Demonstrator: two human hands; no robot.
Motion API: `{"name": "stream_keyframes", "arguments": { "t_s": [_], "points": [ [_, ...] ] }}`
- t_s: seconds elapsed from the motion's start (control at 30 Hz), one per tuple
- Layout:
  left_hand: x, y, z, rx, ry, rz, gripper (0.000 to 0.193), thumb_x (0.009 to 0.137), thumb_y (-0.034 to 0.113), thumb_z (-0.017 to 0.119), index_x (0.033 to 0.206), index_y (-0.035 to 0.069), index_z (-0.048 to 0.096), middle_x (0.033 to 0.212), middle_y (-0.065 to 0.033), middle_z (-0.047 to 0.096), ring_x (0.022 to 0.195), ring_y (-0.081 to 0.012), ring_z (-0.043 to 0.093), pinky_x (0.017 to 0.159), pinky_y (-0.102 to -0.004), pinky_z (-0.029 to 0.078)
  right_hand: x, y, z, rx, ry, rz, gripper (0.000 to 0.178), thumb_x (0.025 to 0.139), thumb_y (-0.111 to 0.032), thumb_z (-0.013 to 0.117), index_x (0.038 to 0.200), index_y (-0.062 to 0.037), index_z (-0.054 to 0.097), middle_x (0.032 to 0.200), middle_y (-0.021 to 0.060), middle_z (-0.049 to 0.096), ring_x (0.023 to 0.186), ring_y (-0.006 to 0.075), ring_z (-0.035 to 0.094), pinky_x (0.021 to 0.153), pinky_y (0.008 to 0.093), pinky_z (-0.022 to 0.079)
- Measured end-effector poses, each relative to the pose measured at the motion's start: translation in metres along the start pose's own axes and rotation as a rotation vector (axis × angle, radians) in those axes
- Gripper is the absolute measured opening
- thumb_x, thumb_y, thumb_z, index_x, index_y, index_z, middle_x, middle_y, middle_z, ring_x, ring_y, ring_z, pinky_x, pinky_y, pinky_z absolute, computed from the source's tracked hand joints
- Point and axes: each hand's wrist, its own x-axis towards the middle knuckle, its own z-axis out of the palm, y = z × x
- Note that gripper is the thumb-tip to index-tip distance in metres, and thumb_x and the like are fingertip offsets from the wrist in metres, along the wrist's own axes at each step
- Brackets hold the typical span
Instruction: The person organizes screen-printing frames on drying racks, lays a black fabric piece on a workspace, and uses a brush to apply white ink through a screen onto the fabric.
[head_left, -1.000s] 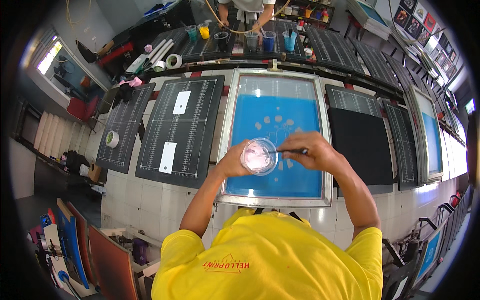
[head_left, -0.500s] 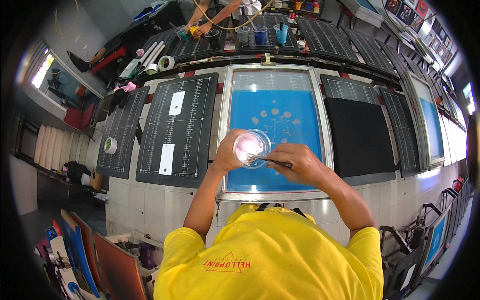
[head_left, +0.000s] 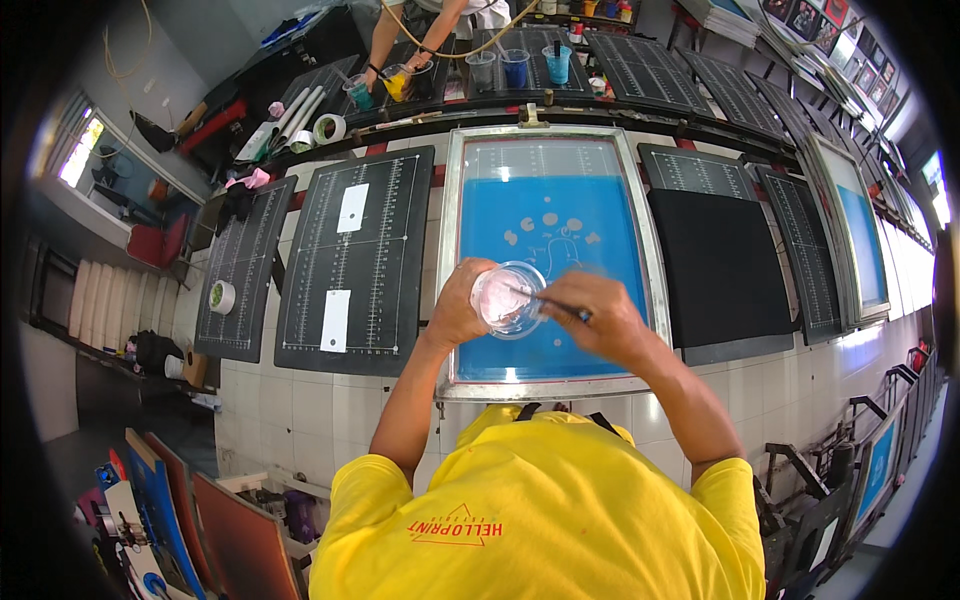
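Note:
My left hand (head_left: 462, 305) is closed around a clear plastic cup (head_left: 533, 318), tilted toward me, with pale pink paste (head_left: 500, 300) in it. My right hand (head_left: 605, 315), blurred by motion, grips a thin dark stirring stick (head_left: 552, 301) whose tip reaches into the cup. Under both hands lies a screen-printing frame (head_left: 649, 270) with a metal border and a blue mesh (head_left: 500, 205). Pale round shapes and curved lines show in the mesh.
Black fabric (head_left: 715, 265) covers a board on the right. A gridded black board (head_left: 378, 260) with two white cards lies left, beyond it a tape roll (head_left: 222, 296). Across the rail, a co-worker's hands (head_left: 420, 58) are among ink cups, including a yellow cup (head_left: 397, 84).
My right hand has shifted slightly, and the stick now sits at a different angle in the cup. Across the rail, the co-worker's hands and yellow cup have moved a little.

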Motion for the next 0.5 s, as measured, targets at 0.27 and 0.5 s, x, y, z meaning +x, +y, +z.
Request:
{"name": "stream_keyframes", "arguments": {
  "t_s": [0.27, 0.5],
  "points": [
    [-0.009, -0.004, -0.004, 0.026, 0.026, -0.062, 0.069, 0.058, 0.016, 0.091, 0.116, 0.005, 0.055, 0.109, -0.0131, 0.06, 0.102, -0.032, 0.059, 0.089, -0.0389, 0.049, -0.016, 0.011, 0.015, 0.05, 0.011, 0.205, 0.012, 0.083, 0.002, 0.071, 0.095, 0.0026, 0.07, 0.083, 0.0134, 0.068, 0.071, 0.0211, 0.064, 0.062, 0.029, 0.05],
    [-0.004, -0.001, -0.004, -0.096, 0.007, -0.104, 0.069, 0.056, 0.015, 0.09, 0.116, 0.007, 0.056, 0.11, -0.0117, 0.061, 0.104, -0.0324, 0.059, 0.092, -0.0399, 0.047, -0.006, -0.002, 0.026, 0.104, 0.072, 0.11, 0.017, 0.08, 0.003, 0.073, 0.097, 0.0006, 0.071, 0.085, 0.0141, 0.068, 0.07, 0.0272, 0.065, 0.062, 0.0314, 0.051]
  ]
}}
